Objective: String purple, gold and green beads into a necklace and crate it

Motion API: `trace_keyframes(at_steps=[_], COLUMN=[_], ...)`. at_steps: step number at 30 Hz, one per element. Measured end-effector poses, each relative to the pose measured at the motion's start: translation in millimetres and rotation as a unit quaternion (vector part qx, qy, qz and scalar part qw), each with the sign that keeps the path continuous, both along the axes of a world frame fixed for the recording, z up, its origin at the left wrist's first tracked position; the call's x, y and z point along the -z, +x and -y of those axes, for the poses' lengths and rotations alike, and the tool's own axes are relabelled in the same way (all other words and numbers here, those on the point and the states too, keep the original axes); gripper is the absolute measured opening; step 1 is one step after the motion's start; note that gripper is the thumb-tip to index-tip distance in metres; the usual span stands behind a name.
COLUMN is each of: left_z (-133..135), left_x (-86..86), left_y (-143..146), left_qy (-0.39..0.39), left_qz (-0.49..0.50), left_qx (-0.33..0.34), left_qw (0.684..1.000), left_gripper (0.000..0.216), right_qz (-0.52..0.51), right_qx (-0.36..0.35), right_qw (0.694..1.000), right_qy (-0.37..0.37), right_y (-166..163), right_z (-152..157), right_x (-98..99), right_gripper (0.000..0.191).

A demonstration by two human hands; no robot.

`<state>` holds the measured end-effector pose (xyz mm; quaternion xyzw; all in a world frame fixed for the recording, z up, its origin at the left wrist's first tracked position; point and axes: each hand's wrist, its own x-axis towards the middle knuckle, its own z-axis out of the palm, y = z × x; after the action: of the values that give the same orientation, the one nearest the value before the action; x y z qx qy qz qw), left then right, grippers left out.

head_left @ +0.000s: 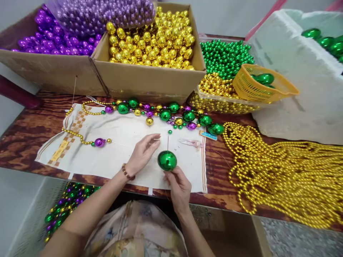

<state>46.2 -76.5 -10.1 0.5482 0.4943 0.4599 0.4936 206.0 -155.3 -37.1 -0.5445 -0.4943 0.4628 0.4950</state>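
Note:
My right hand (180, 184) is closed at the underside of a large shiny green bead (167, 161), pinching the needle that carries it. The thin needle (168, 142) stands upright out of the bead, with a small green bead (170, 132) at its tip. To the left of it, my left hand (143, 153) hovers over the white cloth (128, 132), fingers stretched out and apparently holding nothing. A thin thread runs across the cloth from a short gold strand (77, 136) ending in a purple bead (100, 142). Along the cloth's far edge lies a strung bead garland (165, 115).
Cardboard boxes of purple beads (59, 44) and gold beads (150, 46) stand behind the cloth. Farther right are a tub of small green and gold beads (225, 60), a yellow basket (252, 89) and a white box (294, 103). Thread snips (191, 142) and gold bead strands (286, 175) lie nearby.

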Motion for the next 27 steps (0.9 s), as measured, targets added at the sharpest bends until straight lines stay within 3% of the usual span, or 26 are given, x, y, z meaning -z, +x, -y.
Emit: trace_keyframes(at_steps=[2,7,16,23,25,27], left_z=[-24.1,-65.4,-100.1,-111.8,-111.6,-108.7], left_x=[8.4,19.8,15.5,22.3,22.7,20.4], left_y=[6.7,35.4,57.9,61.7,62.1,59.7], left_qy=[0.044,0.109,0.055,0.063,0.058,0.052], left_qz=[-0.144,-0.404,-0.579,-0.597,-0.582,-0.535], left_qx=[0.013,0.087,0.046,0.052,0.047,0.028], left_qw=[0.988,0.904,0.812,0.798,0.810,0.843], left_gripper=[0.026,0.029,0.036,0.033,0.031,0.025], right_qz=[-0.001,-0.029,-0.085,-0.068,-0.063,-0.059], right_qx=[0.011,0.028,0.025,-0.008,-0.007,0.002], right_qw=[1.000,0.999,0.994,0.996,0.996,0.997], right_qy=[0.002,-0.018,-0.069,-0.064,-0.061,-0.058], right_y=[6.1,14.7,22.2,26.4,26.8,26.1], right_z=[3.9,13.6,17.8,16.3,15.0,13.1], right_x=[6.1,14.8,27.7,36.2,35.1,30.9], right_gripper=[0.020,0.022,0.025,0.019,0.018,0.017])
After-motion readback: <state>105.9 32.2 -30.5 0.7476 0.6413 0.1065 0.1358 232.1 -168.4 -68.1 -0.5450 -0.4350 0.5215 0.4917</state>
